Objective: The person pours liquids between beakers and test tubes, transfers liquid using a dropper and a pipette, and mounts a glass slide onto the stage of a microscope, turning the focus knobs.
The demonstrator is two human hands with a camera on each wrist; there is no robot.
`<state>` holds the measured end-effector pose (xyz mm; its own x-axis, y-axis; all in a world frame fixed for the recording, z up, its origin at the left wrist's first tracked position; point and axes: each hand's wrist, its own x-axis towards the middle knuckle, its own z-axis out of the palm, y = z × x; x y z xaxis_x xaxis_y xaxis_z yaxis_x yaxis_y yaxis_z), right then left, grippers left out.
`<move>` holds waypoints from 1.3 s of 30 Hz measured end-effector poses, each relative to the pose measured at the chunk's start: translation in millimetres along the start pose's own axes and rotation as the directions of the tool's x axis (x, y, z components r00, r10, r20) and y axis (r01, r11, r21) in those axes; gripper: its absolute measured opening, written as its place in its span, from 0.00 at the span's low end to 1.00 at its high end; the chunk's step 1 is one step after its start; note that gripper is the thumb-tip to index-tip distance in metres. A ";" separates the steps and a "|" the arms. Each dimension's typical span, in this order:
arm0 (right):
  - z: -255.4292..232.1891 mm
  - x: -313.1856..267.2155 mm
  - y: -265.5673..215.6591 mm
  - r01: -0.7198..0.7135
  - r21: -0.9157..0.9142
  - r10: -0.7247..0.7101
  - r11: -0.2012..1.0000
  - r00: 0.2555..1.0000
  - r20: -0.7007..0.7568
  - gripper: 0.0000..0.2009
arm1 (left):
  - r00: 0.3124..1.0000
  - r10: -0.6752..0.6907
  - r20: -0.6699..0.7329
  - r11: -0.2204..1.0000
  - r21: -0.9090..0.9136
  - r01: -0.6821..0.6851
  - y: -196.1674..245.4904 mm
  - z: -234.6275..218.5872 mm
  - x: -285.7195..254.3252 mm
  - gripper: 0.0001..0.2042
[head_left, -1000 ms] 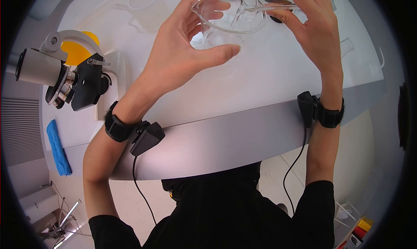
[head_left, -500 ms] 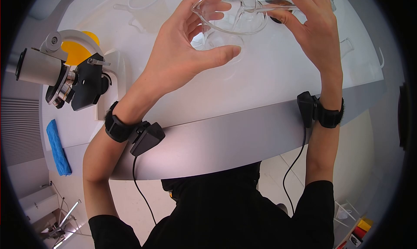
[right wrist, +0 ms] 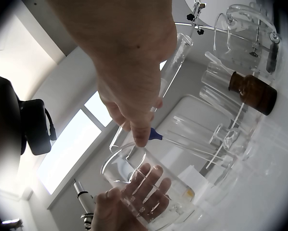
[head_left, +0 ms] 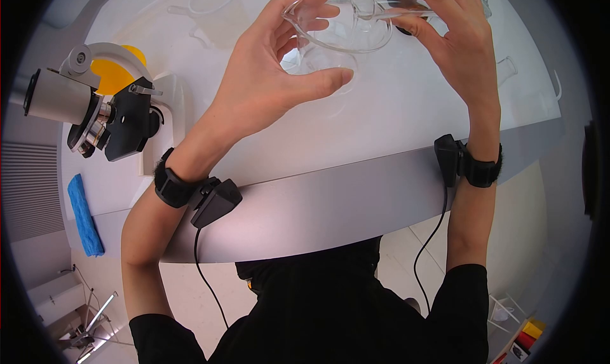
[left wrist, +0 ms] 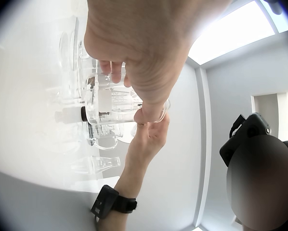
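Note:
My left hand (head_left: 267, 78) holds a clear glass beaker (head_left: 337, 48) at the top of the head view. Its fingers curve round the far side and its thumb lies on the near side. Graduation marks show on the beaker's wall in the right wrist view. My right hand (head_left: 454, 40) grips a clear glass tube (right wrist: 175, 62), tilted down to the left. The tube's open mouth (head_left: 362, 0) lies over the beaker's rim. In the right wrist view, a thin clear line runs down inside the beaker below that mouth.
A microscope (head_left: 121, 116) stands at the table's left, above a folded blue cloth (head_left: 86, 215). A clear jug (head_left: 213, 2) is behind my left hand. Toward the right lie a brown bottle (right wrist: 259, 96), a blue-topped dropper (right wrist: 156, 134) and a conical flask (left wrist: 105, 164).

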<state>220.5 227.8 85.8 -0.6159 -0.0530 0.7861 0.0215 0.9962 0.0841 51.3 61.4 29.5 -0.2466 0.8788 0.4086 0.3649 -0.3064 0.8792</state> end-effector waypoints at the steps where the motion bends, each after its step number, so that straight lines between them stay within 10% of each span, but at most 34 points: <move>1: 0.2 0.0 0.4 0.002 0.000 -0.002 1.000 1.000 0.000 0.19 | 1.000 0.005 0.001 1.000 0.003 -0.005 -0.6 -0.1 -0.1 0.41; 12: 1.6 -1.1 2.6 0.031 -0.058 -0.032 0.998 0.999 -0.010 0.19 | 1.000 0.006 0.006 1.000 0.003 -0.006 1.5 0.2 0.1 0.40; 17: 8.1 -6.3 10.6 -0.148 0.399 0.164 0.905 0.986 -0.007 0.20 | 1.000 -0.003 0.006 1.000 -0.030 0.003 9.4 1.7 2.7 0.38; 23: -17.3 5.6 -10.9 -0.525 0.173 0.498 0.834 0.849 0.175 0.23 | 0.998 0.019 -0.056 0.999 -0.030 -0.021 18.9 -1.6 10.1 0.39; 27: 1.2 -11.4 12.6 -0.256 0.335 0.284 0.907 0.958 -0.038 0.18 | 0.996 0.021 -0.081 1.000 -0.016 -0.023 37.2 -11.9 16.3 0.40; 39: -3.9 -14.9 8.8 -0.450 0.444 0.483 0.775 0.875 0.043 0.20 | 0.991 0.054 -0.120 0.998 0.031 -0.051 89.6 -26.6 29.7 0.38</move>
<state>232.9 237.1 77.2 -0.5619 0.4376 0.7020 -0.0558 0.8266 -0.5599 52.8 50.3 126.9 -0.3324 0.8107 0.4820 0.4044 -0.3391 0.8494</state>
